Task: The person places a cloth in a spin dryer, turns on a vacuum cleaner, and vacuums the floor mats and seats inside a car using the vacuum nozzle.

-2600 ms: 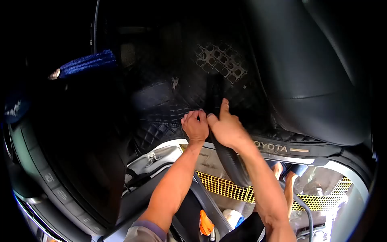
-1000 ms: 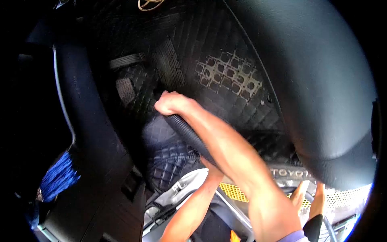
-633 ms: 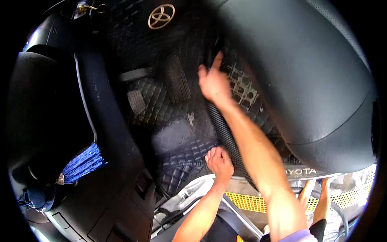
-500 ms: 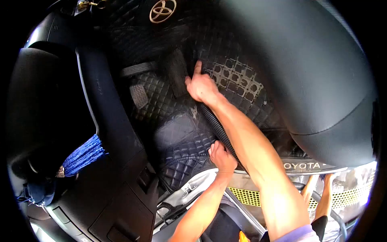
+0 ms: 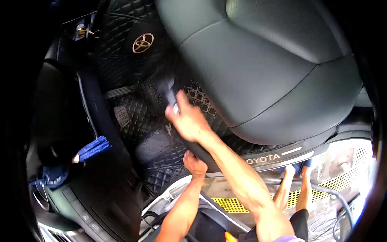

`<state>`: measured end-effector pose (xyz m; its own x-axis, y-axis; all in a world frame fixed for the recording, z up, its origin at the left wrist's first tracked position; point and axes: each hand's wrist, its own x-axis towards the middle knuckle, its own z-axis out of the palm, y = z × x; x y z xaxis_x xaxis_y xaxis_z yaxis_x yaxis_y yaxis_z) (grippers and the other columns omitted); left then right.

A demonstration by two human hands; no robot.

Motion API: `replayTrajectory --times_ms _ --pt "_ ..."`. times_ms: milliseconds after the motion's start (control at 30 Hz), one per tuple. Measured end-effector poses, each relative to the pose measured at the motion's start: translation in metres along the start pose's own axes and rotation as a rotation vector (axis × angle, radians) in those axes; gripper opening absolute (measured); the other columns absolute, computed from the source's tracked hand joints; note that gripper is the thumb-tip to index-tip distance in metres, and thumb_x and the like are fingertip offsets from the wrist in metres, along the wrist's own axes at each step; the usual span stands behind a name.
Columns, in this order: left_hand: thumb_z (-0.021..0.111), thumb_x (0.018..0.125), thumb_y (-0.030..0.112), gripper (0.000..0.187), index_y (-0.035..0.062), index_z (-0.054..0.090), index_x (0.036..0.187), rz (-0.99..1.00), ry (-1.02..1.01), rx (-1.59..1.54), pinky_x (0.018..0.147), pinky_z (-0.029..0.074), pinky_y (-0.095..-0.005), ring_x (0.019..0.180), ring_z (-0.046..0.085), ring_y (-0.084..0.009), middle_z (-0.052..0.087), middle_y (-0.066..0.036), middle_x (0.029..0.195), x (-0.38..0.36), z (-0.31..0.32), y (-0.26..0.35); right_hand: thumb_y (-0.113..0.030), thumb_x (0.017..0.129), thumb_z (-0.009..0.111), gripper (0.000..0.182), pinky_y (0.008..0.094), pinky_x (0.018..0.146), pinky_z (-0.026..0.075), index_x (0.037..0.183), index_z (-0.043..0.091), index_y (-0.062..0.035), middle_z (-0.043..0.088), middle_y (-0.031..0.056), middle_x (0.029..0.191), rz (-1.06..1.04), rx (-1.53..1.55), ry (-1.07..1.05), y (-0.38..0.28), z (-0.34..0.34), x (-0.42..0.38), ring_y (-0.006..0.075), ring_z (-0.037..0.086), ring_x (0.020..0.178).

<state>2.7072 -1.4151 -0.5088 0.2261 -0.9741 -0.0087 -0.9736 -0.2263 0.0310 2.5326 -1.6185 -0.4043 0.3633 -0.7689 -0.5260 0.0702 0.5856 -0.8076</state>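
Observation:
My right hand is closed around the blurred dark nozzle end of a black vacuum hose, over the driver's footwell. The nozzle points toward the black quilted floor mat, near a worn patch with a grid of holes. The hose runs back under my right forearm. My left hand is beside the hose at the mat's edge by the door sill, fingers curled; what they grip, if anything, is hidden.
A dark leather seat bounds the footwell. Pedals lie ahead. A blue tassel hangs by the dashboard. Outside the TOYOTA sill are bare legs and feet, yellow floor grating and a grey hose.
The view has shifted, showing more of the seat. My right hand has pulled back from the floor toward the sill, lifting the nozzle into sight. My left hand stays near the sill.

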Motion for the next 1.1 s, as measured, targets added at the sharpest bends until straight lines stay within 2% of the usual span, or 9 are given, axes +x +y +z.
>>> replayTrajectory --times_ms 133,233,333,467,567,700,833,900,1100 --pt "0.056 0.095 0.018 0.024 0.0052 0.064 0.076 -0.073 -0.045 -0.148 0.077 0.047 -0.0525 0.088 0.061 -0.0392 0.064 -0.015 0.085 0.003 -0.012 0.02 -0.052 0.103 0.048 0.078 0.052 0.103 0.048 0.141 0.037 0.0156 0.063 0.0389 0.12 -0.095 -0.228 0.558 0.098 0.01 0.042 0.0529 0.063 0.112" --pt "0.058 0.095 0.023 0.026 0.0047 0.067 0.079 -0.163 -0.072 -0.109 0.075 0.048 -0.0529 0.086 0.063 -0.0434 0.067 -0.019 0.086 0.004 0.015 0.009 -0.055 0.102 0.046 0.077 0.0546 0.105 0.047 0.132 0.043 0.016 0.059 0.0463 0.121 0.4 -0.169 0.275 0.085 -0.002 -0.032 0.0576 0.06 0.116" --pt "0.059 0.09 0.022 0.026 0.0041 0.072 0.076 -0.192 0.037 -0.296 0.069 0.05 -0.0491 0.078 0.067 -0.0403 0.07 -0.019 0.081 0.019 -0.006 0.033 -0.053 0.102 0.045 0.073 0.0533 0.109 0.045 0.132 0.046 0.0145 0.057 0.0455 0.127 0.457 -0.238 0.177 0.083 -0.025 -0.081 0.0555 0.057 0.123" --pt "0.048 0.097 0.028 0.037 0.0035 0.073 0.087 -0.113 0.114 0.178 0.086 0.045 -0.0548 0.099 0.064 -0.0393 0.072 -0.016 0.095 0.021 -0.009 0.039 -0.046 0.101 0.059 0.054 0.041 0.044 0.053 0.103 0.059 0.0083 0.062 0.015 0.073 0.602 0.46 0.066 0.042 -0.109 -0.163 0.0262 0.062 0.051" --pt "0.048 0.098 0.035 0.037 0.0092 0.074 0.099 -0.193 0.001 0.315 0.093 0.045 -0.0549 0.108 0.062 -0.0364 0.071 -0.01 0.109 0.01 -0.023 0.064 -0.043 0.102 0.059 0.05 0.0403 0.043 0.054 0.093 0.058 0.006 0.06 0.0149 0.067 0.614 0.532 0.165 0.05 -0.153 -0.225 0.0258 0.06 0.048" --pt "0.042 0.104 0.049 0.052 0.0142 0.071 0.128 -0.34 -0.031 0.072 0.109 0.037 -0.0618 0.138 0.048 -0.0397 0.064 -0.016 0.137 -0.027 -0.016 0.082 -0.039 0.103 0.058 0.046 0.0389 0.044 0.054 0.106 0.057 0.007 0.062 0.0166 0.074 0.547 0.465 0.168 0.036 -0.162 -0.287 0.0255 0.062 0.05" --pt "0.054 0.103 0.046 0.055 0.0036 0.063 0.137 -0.375 -0.258 -0.454 0.102 0.048 -0.0479 0.123 0.062 -0.0409 0.063 -0.023 0.138 -0.017 -0.075 0.116 -0.04 0.104 0.057 0.051 0.0376 0.049 0.057 0.134 0.044 -0.0014 0.065 0.017 0.086 0.495 0.404 0.467 0.014 -0.195 -0.36 0.0247 0.063 0.055" --pt "0.063 0.1 0.038 0.053 -0.0013 0.061 0.136 -0.395 -0.185 -0.628 0.099 0.05 -0.0438 0.118 0.064 -0.0399 0.065 -0.024 0.131 0.001 -0.121 0.162 -0.042 0.104 0.058 0.048 0.0367 0.046 0.058 0.133 0.049 -0.0042 0.062 0.0129 0.083 0.407 0.48 0.659 0.017 -0.233 -0.398 0.0232 0.064 0.053" --pt "0.068 0.098 0.031 0.044 0.0029 0.065 0.131 0.018 0.346 -0.64 0.106 0.046 -0.0422 0.127 0.058 -0.0359 0.061 -0.021 0.136 0.107 -0.212 0.301 -0.038 0.107 0.052 0.035 0.0317 0.042 0.055 0.124 0.054 -0.0065 0.058 0.0068 0.075 0.398 0.332 0.373 -0.073 -0.266 -0.449 0.0188 0.062 0.049"
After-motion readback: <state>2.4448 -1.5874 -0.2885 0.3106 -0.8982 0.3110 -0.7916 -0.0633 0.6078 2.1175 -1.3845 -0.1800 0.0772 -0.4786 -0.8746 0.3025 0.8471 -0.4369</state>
